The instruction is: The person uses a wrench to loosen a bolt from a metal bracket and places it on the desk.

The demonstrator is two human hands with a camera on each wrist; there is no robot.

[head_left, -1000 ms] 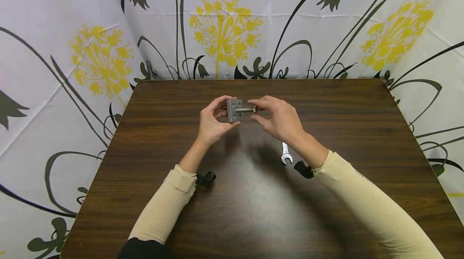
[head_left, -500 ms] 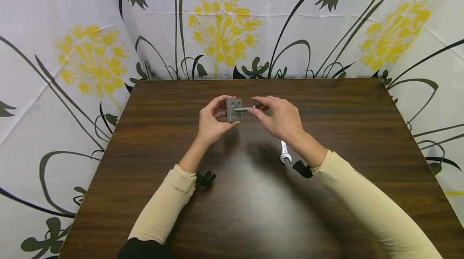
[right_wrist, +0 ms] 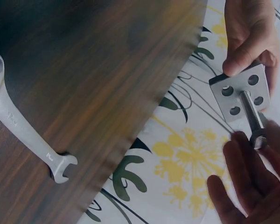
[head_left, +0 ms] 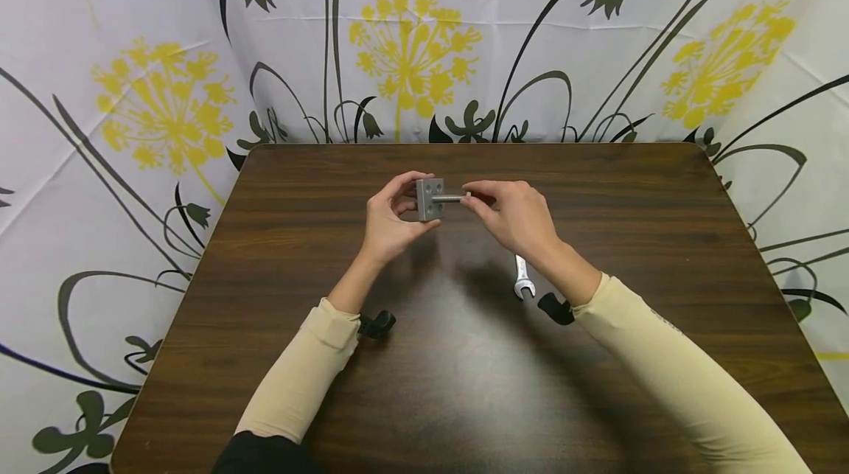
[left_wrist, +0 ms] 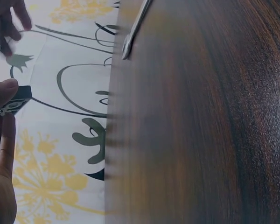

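My left hand (head_left: 385, 223) grips a grey metal block (head_left: 421, 210) by its edges, thumb below and fingers above. In the right wrist view the block (right_wrist: 238, 100) shows several round holes in its face. A long steel bolt (right_wrist: 252, 115) stands out from the middle of that face, its hex head outward. The fingers and thumb of my right hand (head_left: 516, 217) pinch the bolt (head_left: 451, 198) at its head end. In the left wrist view only part of the block (left_wrist: 21, 96) shows, and the right hand (left_wrist: 3, 23) is blurred.
Below the right hand an open-ended wrench (head_left: 523, 281) lies on the dark wooden table (head_left: 424, 356); the right wrist view shows the wrench (right_wrist: 30, 135) closer. Behind the table's far edge hangs a white curtain (head_left: 530, 39) with a flower print. Both wrists carry black camera mounts.
The right fingers have shifted about the bolt's head and closed on it from a wider spread. The left hand and the block stay almost in place.
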